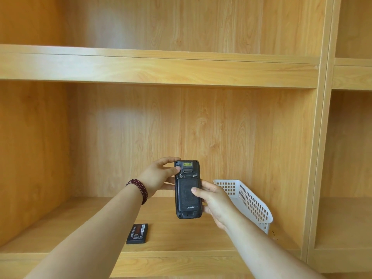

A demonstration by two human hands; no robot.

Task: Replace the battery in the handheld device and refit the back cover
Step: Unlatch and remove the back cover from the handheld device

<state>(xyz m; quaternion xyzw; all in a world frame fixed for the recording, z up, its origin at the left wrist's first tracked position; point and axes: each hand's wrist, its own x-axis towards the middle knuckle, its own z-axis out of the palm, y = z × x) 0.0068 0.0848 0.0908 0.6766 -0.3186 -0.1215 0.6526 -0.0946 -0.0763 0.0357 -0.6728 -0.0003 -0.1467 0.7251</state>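
I hold a black handheld device [188, 206] upright above the wooden shelf, its back facing me with the back cover [186, 193] in place. My left hand [159, 177] grips its upper left edge, thumb pressing near the top latch. My right hand [214, 200] wraps the right side, thumb resting on the middle of the cover. A loose black battery [137, 233] lies flat on the shelf below and to the left of the device.
A white perforated plastic basket [249, 200] stands on the shelf right behind my right hand. The wooden shelf board [181, 236] has an upper shelf [161, 65] overhead and a vertical divider [320, 137] at the right.
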